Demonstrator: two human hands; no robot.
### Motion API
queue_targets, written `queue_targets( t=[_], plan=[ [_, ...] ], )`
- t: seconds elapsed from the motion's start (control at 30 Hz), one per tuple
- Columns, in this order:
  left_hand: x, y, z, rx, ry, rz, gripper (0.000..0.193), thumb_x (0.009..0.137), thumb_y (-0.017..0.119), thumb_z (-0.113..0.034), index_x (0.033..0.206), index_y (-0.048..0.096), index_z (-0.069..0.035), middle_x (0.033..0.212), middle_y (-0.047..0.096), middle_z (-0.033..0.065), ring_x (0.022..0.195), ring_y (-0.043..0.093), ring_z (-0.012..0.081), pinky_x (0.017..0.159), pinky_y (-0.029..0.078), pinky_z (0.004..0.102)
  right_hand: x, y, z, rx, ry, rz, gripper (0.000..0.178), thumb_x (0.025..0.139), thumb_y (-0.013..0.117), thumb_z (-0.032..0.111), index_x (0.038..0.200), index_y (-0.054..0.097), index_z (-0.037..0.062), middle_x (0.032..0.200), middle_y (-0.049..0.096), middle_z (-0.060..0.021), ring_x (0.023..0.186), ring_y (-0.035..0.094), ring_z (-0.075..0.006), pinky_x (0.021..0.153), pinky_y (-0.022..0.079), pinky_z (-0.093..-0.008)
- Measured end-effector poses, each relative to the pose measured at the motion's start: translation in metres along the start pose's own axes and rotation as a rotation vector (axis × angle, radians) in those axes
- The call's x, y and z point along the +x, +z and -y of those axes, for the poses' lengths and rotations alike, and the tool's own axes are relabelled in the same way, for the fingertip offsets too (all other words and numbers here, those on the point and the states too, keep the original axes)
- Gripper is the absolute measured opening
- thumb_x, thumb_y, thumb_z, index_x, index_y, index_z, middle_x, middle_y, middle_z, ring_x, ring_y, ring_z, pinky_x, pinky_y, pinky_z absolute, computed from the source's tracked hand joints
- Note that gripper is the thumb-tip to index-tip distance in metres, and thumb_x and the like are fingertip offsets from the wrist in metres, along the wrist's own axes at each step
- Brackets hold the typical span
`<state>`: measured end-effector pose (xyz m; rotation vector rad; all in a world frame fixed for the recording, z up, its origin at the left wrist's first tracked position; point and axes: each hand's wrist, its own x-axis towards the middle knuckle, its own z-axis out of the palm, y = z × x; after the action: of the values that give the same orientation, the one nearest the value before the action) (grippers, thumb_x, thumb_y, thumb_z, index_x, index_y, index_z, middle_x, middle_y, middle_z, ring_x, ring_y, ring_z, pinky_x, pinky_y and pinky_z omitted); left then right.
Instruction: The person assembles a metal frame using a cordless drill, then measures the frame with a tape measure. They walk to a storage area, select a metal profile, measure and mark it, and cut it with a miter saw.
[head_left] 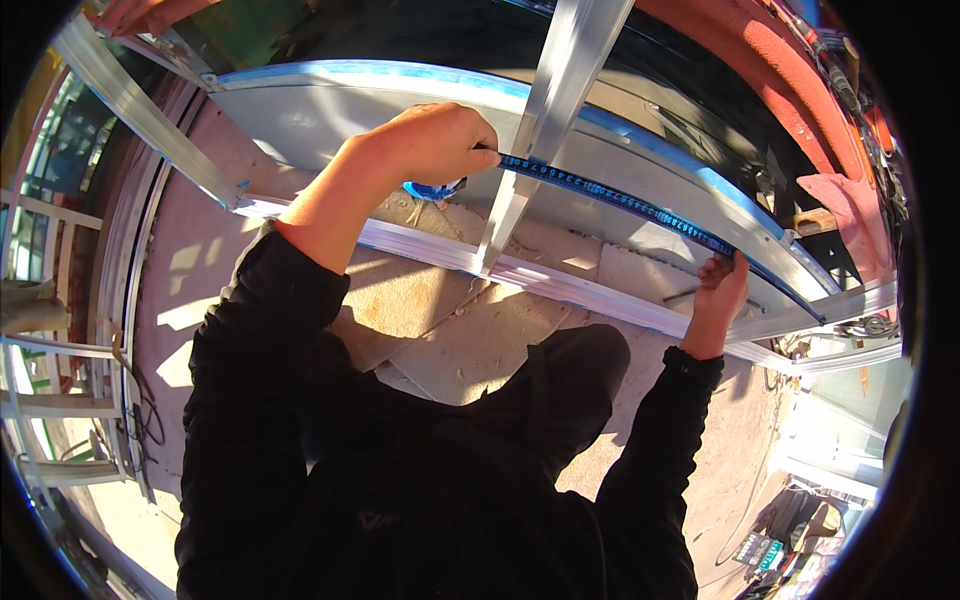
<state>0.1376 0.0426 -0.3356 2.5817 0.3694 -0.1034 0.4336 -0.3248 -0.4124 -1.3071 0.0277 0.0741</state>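
A dark tape measure blade with pale blue markings stretches across the aluminium frame, sloping down from left to right. At its left end my left hand is closed, gripping the tape measure beside the upright post. A rounded blue thing shows under that hand; whether it is the tape's case I cannot tell. Farther right, the fingers of my right hand pinch the blade from below. Past them the blade runs on to the frame's right-hand bar.
A long lower rail crosses in front of my knees. Behind it lies a grey panel with a blue edge. Red metalwork curves at the far right. More white framing stands left, near a dark cable.
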Motion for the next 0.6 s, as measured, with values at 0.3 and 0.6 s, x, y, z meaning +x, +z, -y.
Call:
queue_targets(
  t=[0.3,0.6],
  plan=[
    [-0.004,-0.001,-0.004,-0.021,-0.045,0.004,0.028,0.094,0.059,-0.029,0.100,0.072,-0.004,0.079,0.067,0.0151,0.072,0.064,0.0281,0.071,0.050,0.0387,-0.017,0.012,0.005,0.054,0.021,-0.009,0.026,0.095,0.060,0.025,0.088,0.061,0.0000,0.072,0.063,-0.0114,0.056,0.059,-0.0202,0.046,0.045,-0.0325],
    [-0.037,0.034,-0.024,-0.237,-0.114,0.313,0.031,0.086,0.063,-0.026,0.098,0.071,0.002,0.079,0.068,0.0150,0.071,0.063,0.0211,0.070,0.050,0.0352,-0.074,-0.029,0.012,0.219,-0.032,-0.036,0.026,0.096,0.061,0.024,0.084,0.061,0.0018,0.062,0.061,-0.0080,0.046,0.056,-0.0172,0.042,0.044,-0.0303]
  ],
)
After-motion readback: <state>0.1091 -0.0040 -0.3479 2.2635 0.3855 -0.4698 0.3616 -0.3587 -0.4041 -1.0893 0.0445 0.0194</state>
